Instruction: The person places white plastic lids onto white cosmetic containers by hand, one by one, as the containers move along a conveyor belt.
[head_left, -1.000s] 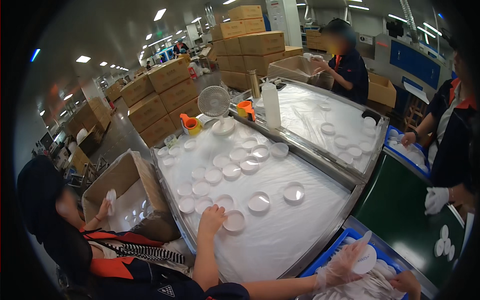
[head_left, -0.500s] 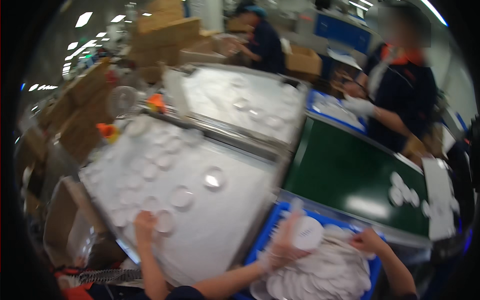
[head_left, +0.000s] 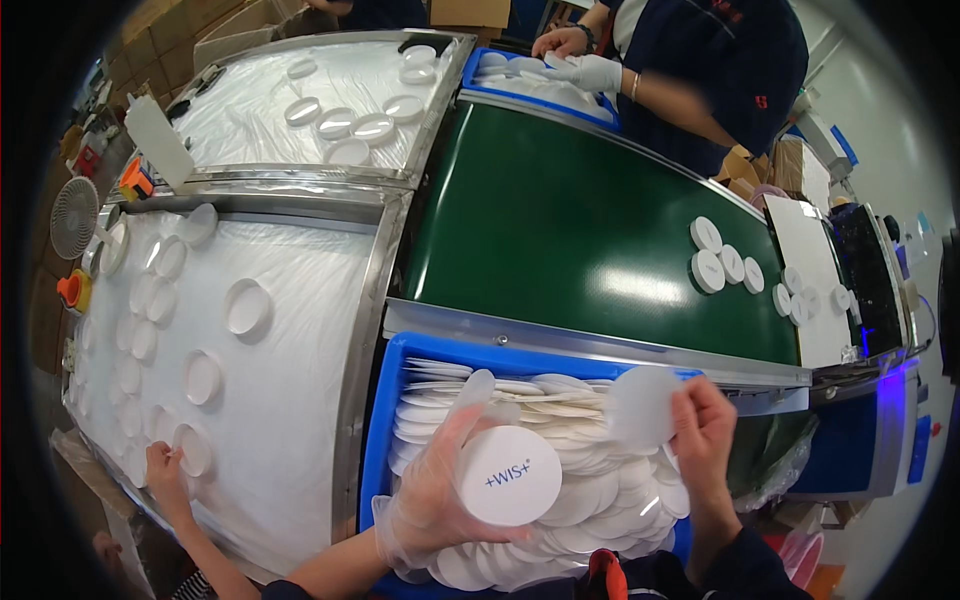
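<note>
My left hand [head_left: 440,480], in a clear thin glove, is closed around a round white container [head_left: 510,475] with blue print on its top face. Pinched between the fingers of my right hand [head_left: 705,435] is a thin white disc [head_left: 642,408], standing upright and slightly blurred. Both hands are over a blue bin [head_left: 376,440], where many more white discs [head_left: 590,500] lie in rows and loose heaps. The underside of the container is hidden by my left palm.
A green conveyor belt [head_left: 570,240] carries several white round containers [head_left: 708,270]. Shallow round white lids [head_left: 247,306] lie on a film-covered table [head_left: 290,420], where a co-worker's hand [head_left: 166,470] touches one. Across the belt another person [head_left: 690,80] handles discs over a blue tray [head_left: 540,97].
My view has swung toward the belt and sharpened. The right hand now holds up a disc, having come from the bin's right side. My left hand still grips the container.
</note>
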